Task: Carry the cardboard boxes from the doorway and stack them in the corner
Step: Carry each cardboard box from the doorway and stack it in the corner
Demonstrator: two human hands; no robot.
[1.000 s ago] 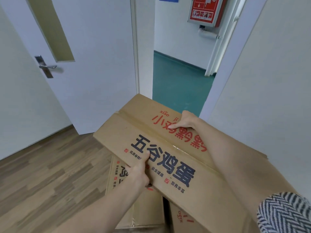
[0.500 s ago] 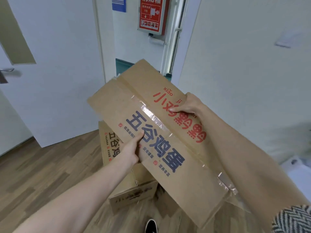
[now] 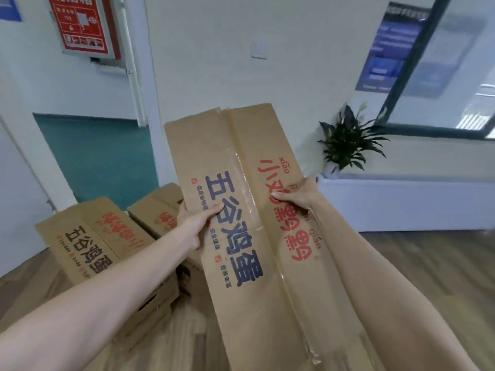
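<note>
I hold a long brown cardboard box (image 3: 241, 162) with blue and red printed characters and a taped seam, raised in front of me and pointing away. My left hand (image 3: 197, 223) grips its left edge, thumb on top. My right hand (image 3: 297, 196) grips its right side, thumb pressed on the red print. Two more cardboard boxes with the same print lie on the floor by the doorway: one at the left (image 3: 88, 236) and one behind it (image 3: 158, 212), partly hidden by my left arm and the held box.
The open doorway (image 3: 101, 156) with teal floor lies at the left, a red fire cabinet (image 3: 83, 25) beyond it. A potted plant (image 3: 348, 140) stands on a low white ledge (image 3: 401, 199) under a window at the right. Wood floor (image 3: 428, 263) spreads right.
The view has swung right, away from the door toward the plant and window. The held box has turned from slanting across me to pointing nearly straight ahead; both hands keep their grip.
</note>
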